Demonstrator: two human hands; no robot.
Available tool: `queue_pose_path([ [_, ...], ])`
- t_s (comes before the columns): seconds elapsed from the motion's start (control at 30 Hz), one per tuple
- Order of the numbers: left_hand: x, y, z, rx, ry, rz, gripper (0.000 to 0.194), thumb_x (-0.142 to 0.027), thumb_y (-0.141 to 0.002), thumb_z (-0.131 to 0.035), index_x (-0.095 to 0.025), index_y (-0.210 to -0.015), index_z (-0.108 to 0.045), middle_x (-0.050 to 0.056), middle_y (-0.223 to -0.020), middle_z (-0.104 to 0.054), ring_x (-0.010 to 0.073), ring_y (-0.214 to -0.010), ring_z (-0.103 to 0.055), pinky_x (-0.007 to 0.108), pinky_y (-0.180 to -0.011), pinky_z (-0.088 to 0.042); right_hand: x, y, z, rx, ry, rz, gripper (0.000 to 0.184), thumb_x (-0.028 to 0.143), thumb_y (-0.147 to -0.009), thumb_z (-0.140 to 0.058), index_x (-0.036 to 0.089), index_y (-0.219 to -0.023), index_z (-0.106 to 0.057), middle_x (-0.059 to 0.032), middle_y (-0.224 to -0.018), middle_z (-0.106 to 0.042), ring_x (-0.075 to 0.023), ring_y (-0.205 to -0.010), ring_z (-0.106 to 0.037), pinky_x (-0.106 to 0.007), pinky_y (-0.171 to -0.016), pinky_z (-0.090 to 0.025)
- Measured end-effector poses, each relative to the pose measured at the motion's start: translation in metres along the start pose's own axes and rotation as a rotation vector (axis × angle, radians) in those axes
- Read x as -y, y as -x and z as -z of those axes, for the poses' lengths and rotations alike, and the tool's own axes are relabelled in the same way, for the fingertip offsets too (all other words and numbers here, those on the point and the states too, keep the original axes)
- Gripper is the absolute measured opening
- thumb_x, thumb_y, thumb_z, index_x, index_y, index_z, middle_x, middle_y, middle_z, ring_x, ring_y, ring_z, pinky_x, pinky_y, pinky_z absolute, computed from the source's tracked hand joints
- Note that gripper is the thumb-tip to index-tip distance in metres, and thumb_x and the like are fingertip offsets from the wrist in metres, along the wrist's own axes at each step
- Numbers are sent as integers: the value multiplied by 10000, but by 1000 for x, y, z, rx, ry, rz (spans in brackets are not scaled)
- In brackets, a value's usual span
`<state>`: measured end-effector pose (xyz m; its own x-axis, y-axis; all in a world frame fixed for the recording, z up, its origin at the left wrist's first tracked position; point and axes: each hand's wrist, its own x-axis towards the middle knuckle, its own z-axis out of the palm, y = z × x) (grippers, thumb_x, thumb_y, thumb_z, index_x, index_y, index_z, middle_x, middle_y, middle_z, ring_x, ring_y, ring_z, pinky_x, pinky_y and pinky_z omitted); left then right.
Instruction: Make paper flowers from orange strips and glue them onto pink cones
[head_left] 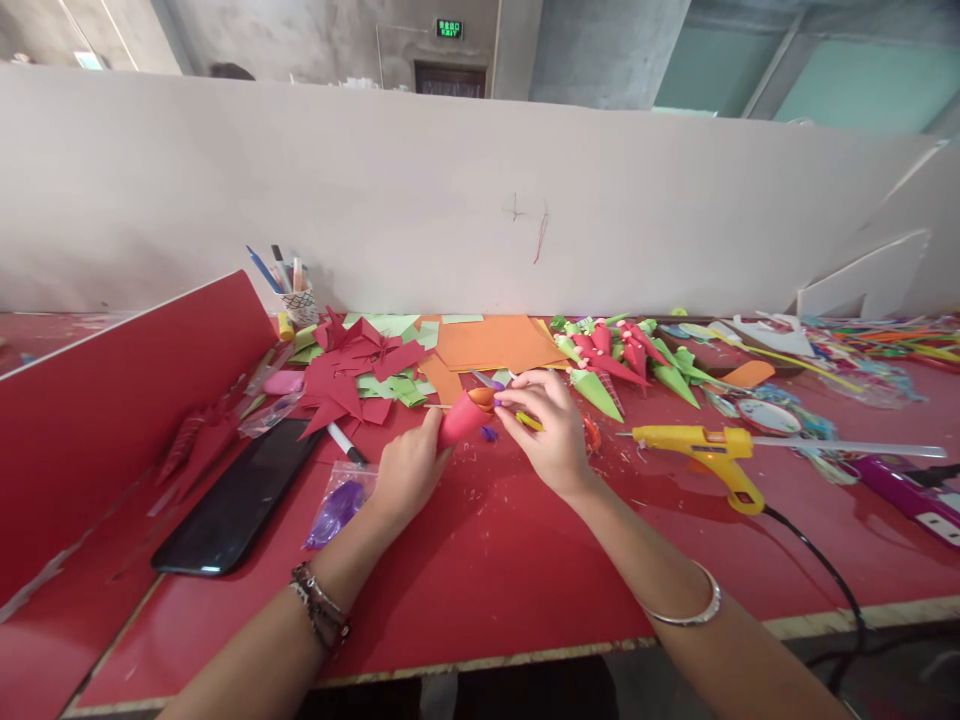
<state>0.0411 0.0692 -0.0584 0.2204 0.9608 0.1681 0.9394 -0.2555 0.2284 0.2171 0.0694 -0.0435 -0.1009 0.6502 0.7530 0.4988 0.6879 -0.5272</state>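
My left hand (410, 465) is wrapped round a red rolled-paper cone (459, 417), tilted with its mouth to the upper right. An orange paper piece (481, 398) shows inside that mouth. At the same opening, my right hand (551, 425) pinches a small purple piece (496, 402) between thumb and fingertips; its exact kind is too small to make out. A second purple bit (489, 434) lies on the red table (480, 580) just below. Scissors, mostly covered by my right hand, show a blade (482, 379) and a yellow handle part (529, 421).
Red paper pieces (352, 365) and orange sheets (495, 343) lie at the back, beside red and green paper cones (600, 392). A yellow glue gun (697, 443) with a cord rests right. A black phone (240, 500), marker (345, 442) and bagged purple material (337, 512) lie left.
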Motion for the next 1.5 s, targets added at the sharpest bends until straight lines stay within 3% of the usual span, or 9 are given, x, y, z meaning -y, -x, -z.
queue_pose_path([
  [0.37,-1,2,4,18,73,-40,224,-254,-808,-400,-196,-1022,-372,66,-893,-612,226,-799,-599,241,-559,-364,3,-2,1,34,20,32,165,164,-785,-485,248,-881,-590,-31,-884,-438,-135,-786,-522,-298,-722,-472],
  [0.57,-2,2,2,8,208,-40,153,-282,-822,-381,-183,-939,-384,47,-781,-591,194,-709,-577,234,-542,-360,3,1,-5,-9,-194,-176,450,239,-734,-563,265,-1161,-424,-62,-1067,-463,-178,-968,-497,-355,-855,-440],
  [0.67,-4,3,1,15,294,-88,183,-348,-835,-351,-179,-897,-382,18,-691,-555,167,-620,-545,232,-523,-352,1,5,-13,120,-488,-317,627,277,-721,-588,277,-1264,-274,-71,-1154,-450,-178,-1050,-482,-343,-875,-442],
  [0.83,-8,7,1,116,390,-250,283,-439,-834,-326,-176,-908,-400,14,-706,-549,160,-622,-528,242,-541,-362,3,7,-16,292,-700,-469,524,289,-731,-573,248,-1214,-372,-64,-1144,-504,-175,-1001,-530,-322,-836,-471],
  [0.97,-6,5,0,159,408,-288,297,-434,-851,-303,-178,-928,-433,46,-833,-577,171,-716,-550,262,-615,-400,4,7,-15,233,-690,-481,498,276,-706,-599,237,-1169,-422,-59,-1142,-505,-169,-975,-542,-306,-824,-475],
  [1.1,-3,3,-3,74,328,-311,266,-405,-833,-368,-182,-950,-454,57,-915,-546,182,-797,-531,282,-666,-418,6,7,-17,171,-601,-455,492,261,-694,-609,234,-1158,-448,-65,-1179,-481,-175,-1013,-518,-300,-836,-467],
  [1.27,-3,1,-3,14,317,-330,238,-377,-826,-391,-167,-856,-497,53,-854,-492,168,-781,-486,274,-670,-413,7,7,-17,158,-563,-446,466,275,-698,-602,232,-1140,-463,-59,-1152,-507,-170,-992,-532,-293,-820,-474],
  [1.4,-5,0,-1,-20,398,-298,250,-412,-810,-421,-166,-788,-460,18,-770,-468,139,-687,-467,247,-603,-391,0,6,-16,69,-582,-479,392,295,-709,-592,215,-1079,-489,-64,-1148,-523,-174,-1027,-517,-304,-857,-449],
  [1.5,-5,1,1,-70,320,-284,237,-400,-808,-429,-172,-751,-456,14,-761,-462,136,-670,-459,232,-566,-365,-4,5,-16,13,-602,-502,366,297,-711,-589,210,-1052,-492,-68,-1147,-527,-176,-1056,-498,-305,-881,-429],
])
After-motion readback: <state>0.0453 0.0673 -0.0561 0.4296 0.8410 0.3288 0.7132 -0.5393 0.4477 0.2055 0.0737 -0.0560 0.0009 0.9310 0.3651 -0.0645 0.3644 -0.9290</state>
